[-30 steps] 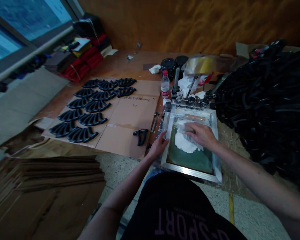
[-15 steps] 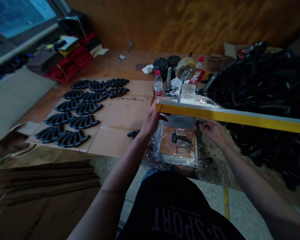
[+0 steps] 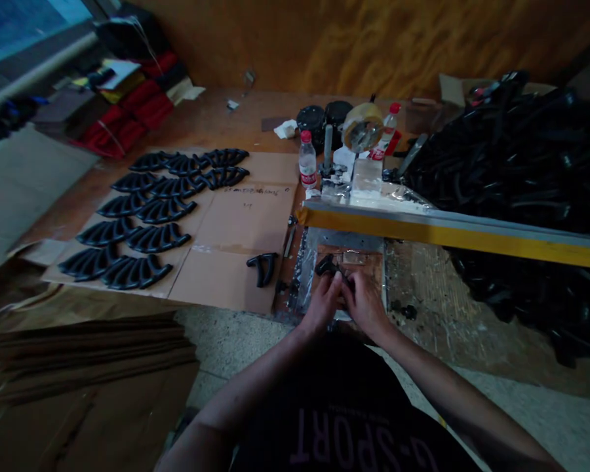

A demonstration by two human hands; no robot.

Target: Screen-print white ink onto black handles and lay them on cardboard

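A black curved handle with a wider end is held low over a worn wooden board. My left hand is closed around it, with the thumb on top. Right beside it, my right hand is closed on the same handle's other end, which the fingers mostly hide. Just beyond both hands runs a long bar with a yellow side and grey top. To the left, a few similar black handles lie on the cardboard.
Fanned rows of black handles cover the left of the cardboard sheet. A large heap of black handles fills the right. Behind the bar stand a plastic bottle and a tape roll. Folded cardboard lies lower left.
My left hand has let go of the bar's end and come down to the handle. My right hand has moved left onto it too. The handle is now held and turned.
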